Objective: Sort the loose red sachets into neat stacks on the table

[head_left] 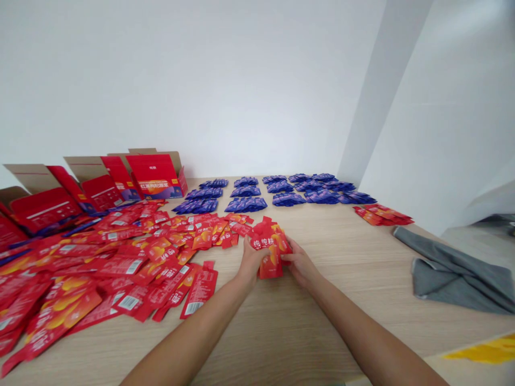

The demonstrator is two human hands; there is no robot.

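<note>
Red, glossy pouches (271, 265) are between the two hands, over the middle of the wooden table (322, 338), as I see it from my distant place. The left hand (251, 261) grasps them from one side and the right hand (296, 261) from the other; neither is released. How many pouches they hold I cannot tell, because these overlap and lie at different angles. If the fingers press unequally, I think the smooth film may let one pouch slide out and fall. The loose red pile (156, 252) reaches near the left hand, so a dropped pouch could mix into it. At the right, the grey cloth (462, 281) lies just beside a small red stack (384, 214); a careless pull could disturb this stack.
</note>
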